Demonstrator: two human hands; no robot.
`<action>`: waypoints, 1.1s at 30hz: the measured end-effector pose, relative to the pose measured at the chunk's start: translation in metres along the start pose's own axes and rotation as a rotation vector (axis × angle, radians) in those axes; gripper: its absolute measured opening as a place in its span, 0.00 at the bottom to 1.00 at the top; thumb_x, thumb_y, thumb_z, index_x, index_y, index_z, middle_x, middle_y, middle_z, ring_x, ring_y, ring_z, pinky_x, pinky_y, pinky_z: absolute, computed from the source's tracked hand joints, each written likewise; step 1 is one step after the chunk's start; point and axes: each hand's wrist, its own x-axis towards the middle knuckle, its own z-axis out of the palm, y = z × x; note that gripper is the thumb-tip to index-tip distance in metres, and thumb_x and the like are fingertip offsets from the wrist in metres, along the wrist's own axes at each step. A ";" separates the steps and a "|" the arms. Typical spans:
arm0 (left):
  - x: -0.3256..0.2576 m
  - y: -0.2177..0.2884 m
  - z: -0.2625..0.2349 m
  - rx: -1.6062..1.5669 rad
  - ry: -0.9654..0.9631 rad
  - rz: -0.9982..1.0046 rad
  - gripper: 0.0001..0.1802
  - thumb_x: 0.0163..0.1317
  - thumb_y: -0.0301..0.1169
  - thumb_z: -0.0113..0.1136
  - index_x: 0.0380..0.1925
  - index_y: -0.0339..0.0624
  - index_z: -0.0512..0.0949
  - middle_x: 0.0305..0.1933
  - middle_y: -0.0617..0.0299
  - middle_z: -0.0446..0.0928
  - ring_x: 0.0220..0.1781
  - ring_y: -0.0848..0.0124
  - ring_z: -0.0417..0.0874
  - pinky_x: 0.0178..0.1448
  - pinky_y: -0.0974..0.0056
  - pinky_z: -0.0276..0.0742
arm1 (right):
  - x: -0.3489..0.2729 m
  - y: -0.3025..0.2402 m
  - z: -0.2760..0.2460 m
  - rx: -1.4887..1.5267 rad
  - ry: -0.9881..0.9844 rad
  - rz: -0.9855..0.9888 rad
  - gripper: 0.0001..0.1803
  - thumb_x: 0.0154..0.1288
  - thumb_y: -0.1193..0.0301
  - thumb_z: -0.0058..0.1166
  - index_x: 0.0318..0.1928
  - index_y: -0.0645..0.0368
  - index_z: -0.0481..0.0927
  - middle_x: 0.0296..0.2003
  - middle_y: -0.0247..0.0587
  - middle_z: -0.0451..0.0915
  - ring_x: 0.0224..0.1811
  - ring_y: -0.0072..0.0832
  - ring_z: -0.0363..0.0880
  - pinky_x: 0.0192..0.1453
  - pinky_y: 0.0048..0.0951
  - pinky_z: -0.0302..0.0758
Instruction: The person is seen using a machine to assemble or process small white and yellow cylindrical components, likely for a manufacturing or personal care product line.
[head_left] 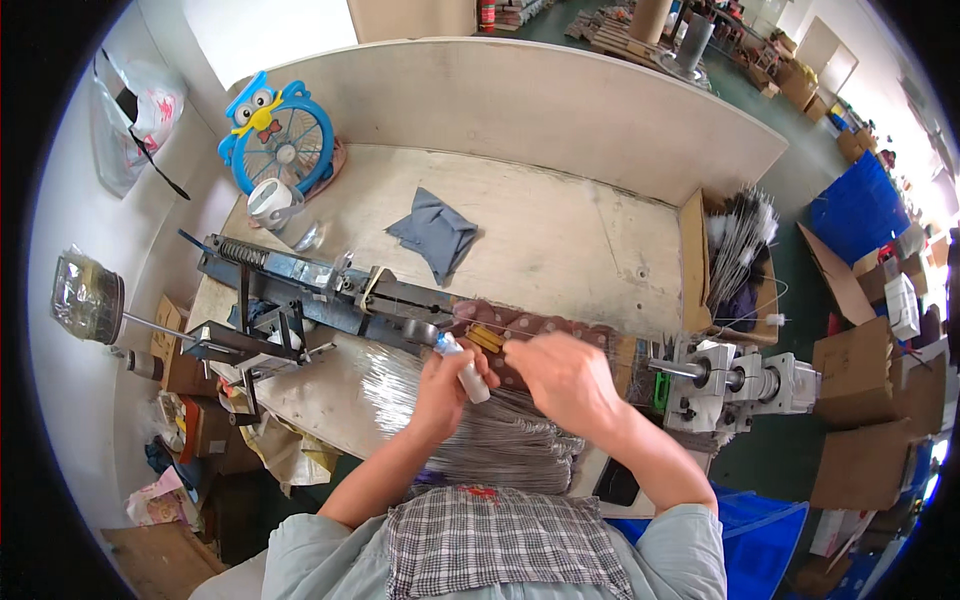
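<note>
My left hand (442,392) is closed round a small white tube-like bottle (473,382) with a blue part at its upper end. To the right of it, my right hand (563,378) is closed, fingers bent inward; what they pinch, if anything, is hidden. Just ahead of both hands, a yellow piece (487,338) lies on a brown dotted cloth (585,328). A long metal bench fixture (325,275) runs from the upper left toward the hands. Below the hands lies a thick bundle of thin grey wires (500,445), its left end shiny.
A blue cartoon fan (285,145) and a white roll (270,203) stand at the back left. A grey cloth (437,232) lies mid-table. On the right are a carton of wires (695,265) and a metal shaft machine (745,385). A low board (520,100) edges the table.
</note>
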 end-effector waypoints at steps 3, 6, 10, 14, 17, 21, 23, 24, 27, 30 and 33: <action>0.000 -0.001 0.004 0.370 -0.016 0.188 0.08 0.51 0.21 0.57 0.28 0.39 0.68 0.25 0.58 0.74 0.22 0.70 0.76 0.25 0.66 0.72 | -0.015 0.012 0.031 0.084 -0.083 0.037 0.13 0.53 0.75 0.56 0.41 0.61 0.77 0.33 0.40 0.79 0.36 0.36 0.79 0.36 0.33 0.76; 0.003 0.008 -0.005 0.792 -0.001 0.226 0.08 0.50 0.24 0.59 0.25 0.38 0.69 0.21 0.62 0.72 0.20 0.74 0.73 0.23 0.68 0.69 | -0.001 0.025 0.068 0.087 0.057 0.017 0.14 0.56 0.73 0.55 0.43 0.62 0.75 0.36 0.44 0.77 0.38 0.37 0.79 0.39 0.35 0.77; -0.002 0.024 -0.032 1.026 0.023 0.123 0.16 0.53 0.32 0.64 0.37 0.34 0.72 0.31 0.60 0.76 0.31 0.75 0.76 0.34 0.67 0.73 | 0.001 0.024 0.075 -0.027 -0.118 0.101 0.14 0.51 0.72 0.58 0.41 0.57 0.77 0.32 0.41 0.72 0.35 0.38 0.77 0.37 0.34 0.76; -0.020 0.040 -0.125 0.034 0.379 0.069 0.18 0.59 0.42 0.60 0.42 0.43 0.72 0.34 0.63 0.74 0.33 0.74 0.77 0.38 0.68 0.75 | -0.003 0.028 0.060 0.048 -0.179 0.038 0.05 0.53 0.77 0.52 0.33 0.60 0.77 0.31 0.42 0.71 0.33 0.39 0.77 0.35 0.37 0.76; -0.033 0.049 -0.176 -0.180 0.441 0.010 0.16 0.59 0.45 0.59 0.38 0.46 0.75 0.31 0.68 0.75 0.31 0.76 0.76 0.37 0.69 0.74 | -0.003 0.026 0.058 0.073 -0.191 0.045 0.08 0.52 0.78 0.53 0.35 0.61 0.77 0.31 0.44 0.73 0.33 0.39 0.77 0.35 0.36 0.77; -0.032 0.060 -0.184 -0.273 0.494 0.041 0.13 0.59 0.43 0.59 0.34 0.46 0.78 0.26 0.71 0.75 0.29 0.77 0.75 0.36 0.70 0.74 | -0.004 0.026 0.059 0.189 -0.183 0.083 0.12 0.53 0.80 0.52 0.40 0.62 0.78 0.33 0.45 0.76 0.33 0.42 0.78 0.36 0.36 0.77; -0.028 0.058 -0.186 -0.258 0.488 0.067 0.13 0.60 0.42 0.59 0.34 0.45 0.78 0.25 0.70 0.75 0.29 0.77 0.75 0.35 0.70 0.73 | -0.006 0.023 0.050 0.230 -0.269 0.191 0.13 0.53 0.80 0.53 0.41 0.63 0.78 0.34 0.46 0.77 0.32 0.42 0.78 0.37 0.36 0.77; -0.026 0.056 -0.180 -0.299 0.526 0.081 0.11 0.60 0.40 0.58 0.32 0.45 0.77 0.24 0.70 0.74 0.28 0.78 0.74 0.34 0.71 0.73 | -0.007 0.021 0.046 0.289 -0.355 0.300 0.13 0.53 0.80 0.53 0.42 0.63 0.78 0.35 0.46 0.78 0.32 0.43 0.78 0.38 0.36 0.77; -0.016 0.048 -0.178 -0.359 0.584 0.119 0.07 0.59 0.35 0.57 0.29 0.45 0.76 0.23 0.69 0.73 0.25 0.79 0.72 0.32 0.71 0.71 | -0.010 0.009 0.020 0.221 -0.306 0.227 0.13 0.54 0.79 0.54 0.42 0.62 0.78 0.34 0.47 0.80 0.31 0.44 0.78 0.38 0.37 0.76; -0.017 0.031 -0.151 -0.245 0.520 0.228 0.05 0.56 0.30 0.56 0.24 0.43 0.75 0.22 0.67 0.72 0.22 0.78 0.70 0.29 0.71 0.69 | -0.001 0.002 -0.005 0.152 -0.079 0.022 0.12 0.54 0.78 0.55 0.42 0.59 0.79 0.33 0.47 0.81 0.32 0.43 0.79 0.38 0.37 0.76; -0.036 0.022 -0.060 -0.012 0.206 0.217 0.05 0.55 0.28 0.57 0.24 0.37 0.76 0.21 0.61 0.74 0.23 0.74 0.73 0.30 0.69 0.70 | 0.016 0.011 -0.023 0.061 0.000 0.077 0.10 0.54 0.77 0.56 0.39 0.58 0.80 0.31 0.45 0.81 0.32 0.42 0.78 0.37 0.34 0.74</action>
